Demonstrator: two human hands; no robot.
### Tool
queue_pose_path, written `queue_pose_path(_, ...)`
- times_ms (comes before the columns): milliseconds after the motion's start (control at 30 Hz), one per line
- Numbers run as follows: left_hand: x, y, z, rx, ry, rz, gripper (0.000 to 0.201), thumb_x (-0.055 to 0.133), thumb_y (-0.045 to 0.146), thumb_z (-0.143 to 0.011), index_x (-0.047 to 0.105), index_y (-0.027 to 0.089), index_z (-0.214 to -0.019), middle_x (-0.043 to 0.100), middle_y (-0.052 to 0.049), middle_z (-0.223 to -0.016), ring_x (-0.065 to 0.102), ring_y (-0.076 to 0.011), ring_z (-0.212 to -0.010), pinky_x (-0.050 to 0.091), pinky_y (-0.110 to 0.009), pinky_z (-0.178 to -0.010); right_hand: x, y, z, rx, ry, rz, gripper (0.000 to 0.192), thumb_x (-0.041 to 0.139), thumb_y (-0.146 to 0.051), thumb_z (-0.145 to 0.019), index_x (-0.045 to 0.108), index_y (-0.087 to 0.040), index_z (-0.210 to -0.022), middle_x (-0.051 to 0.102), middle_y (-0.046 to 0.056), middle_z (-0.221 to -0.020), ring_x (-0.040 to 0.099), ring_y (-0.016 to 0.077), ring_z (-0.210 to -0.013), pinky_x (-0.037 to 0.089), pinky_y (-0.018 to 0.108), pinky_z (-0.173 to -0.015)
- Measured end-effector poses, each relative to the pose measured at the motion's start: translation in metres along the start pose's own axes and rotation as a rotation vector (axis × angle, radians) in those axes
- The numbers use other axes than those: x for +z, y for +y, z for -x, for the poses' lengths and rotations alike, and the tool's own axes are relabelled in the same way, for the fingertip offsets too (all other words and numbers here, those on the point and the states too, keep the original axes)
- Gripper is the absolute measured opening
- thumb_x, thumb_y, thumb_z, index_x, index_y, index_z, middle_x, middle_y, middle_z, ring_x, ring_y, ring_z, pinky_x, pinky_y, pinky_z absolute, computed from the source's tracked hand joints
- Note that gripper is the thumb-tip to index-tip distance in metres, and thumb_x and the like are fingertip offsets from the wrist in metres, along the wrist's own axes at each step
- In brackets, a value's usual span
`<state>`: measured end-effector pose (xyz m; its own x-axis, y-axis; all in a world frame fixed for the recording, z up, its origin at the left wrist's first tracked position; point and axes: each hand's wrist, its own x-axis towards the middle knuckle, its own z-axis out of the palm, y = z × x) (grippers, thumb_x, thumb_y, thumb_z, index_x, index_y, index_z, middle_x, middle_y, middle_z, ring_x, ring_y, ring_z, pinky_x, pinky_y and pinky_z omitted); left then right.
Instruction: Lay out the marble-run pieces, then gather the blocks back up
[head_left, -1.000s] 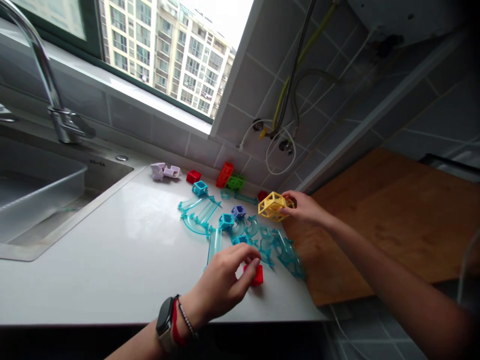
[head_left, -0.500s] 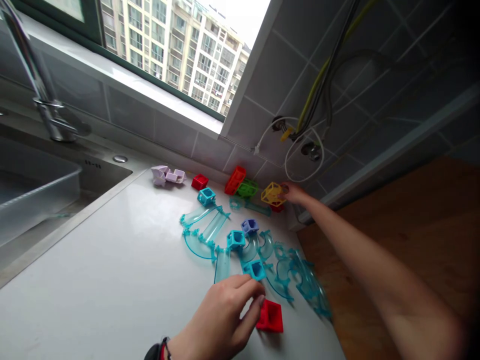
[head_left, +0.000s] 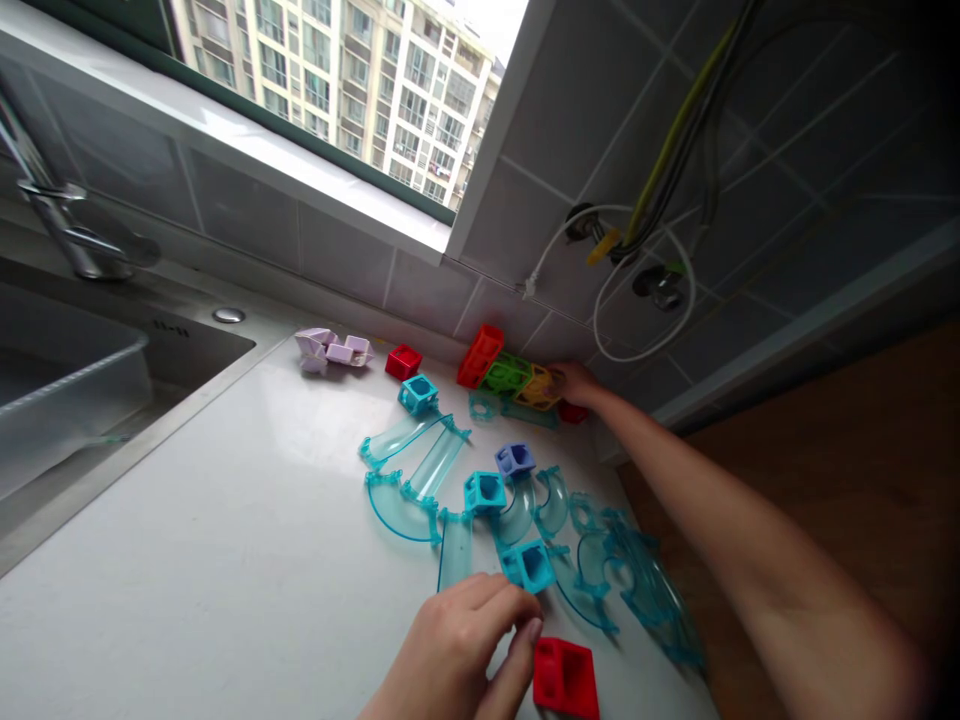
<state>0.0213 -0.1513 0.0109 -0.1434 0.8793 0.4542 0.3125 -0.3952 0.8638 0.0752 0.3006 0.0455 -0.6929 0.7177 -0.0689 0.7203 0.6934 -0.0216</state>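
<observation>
At the far right end of the counter, my right hand (head_left: 576, 384) has its fingers closed on a yellow open-frame cube block (head_left: 535, 388). That block sits against a green frame block (head_left: 507, 373), with a tall red block (head_left: 481, 356) on the green one's other side. Another red block (head_left: 572, 412) lies just below my right hand. In the foreground my left hand (head_left: 469, 645) is loosely curled, thumb and fingertips close together, with nothing seen between them. Close to its fingertips are a red cube block (head_left: 565, 677) and a turquoise cube block (head_left: 528, 566).
Clear teal track pieces (head_left: 436, 460) spread over the white counter (head_left: 225, 560), among turquoise cubes (head_left: 484, 493) and a purple cube (head_left: 515, 459). Lilac pieces (head_left: 334, 350) and a red cube (head_left: 403, 361) lie near the wall. A sink with a plastic bin (head_left: 75, 390) is at left.
The yellow block has come down and left in my right hand, closing up to the green block. The view has shifted slightly; my left hand keeps its curled pose.
</observation>
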Motion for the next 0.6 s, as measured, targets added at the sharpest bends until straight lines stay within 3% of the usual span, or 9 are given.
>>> queue_pose_path(600, 0.005, 0.001, 0.007, -0.062, -0.052, -0.038, 0.017, 0.047, 0.021, -0.101, 0.063, 0.022, -0.099, 0.072, -0.009, -0.088, 0.068, -0.0215, -0.08, 0.053, -0.031, -0.071, 0.014, -0.013, 0.008, 0.045, 0.111, 0.01, 0.035, 0.067, -0.037, -0.101, 0.064, -0.02, -0.131, 0.064, 0.011, -0.136, 0.066, 0.0259, -0.117, 0.057, 0.049, -0.1)
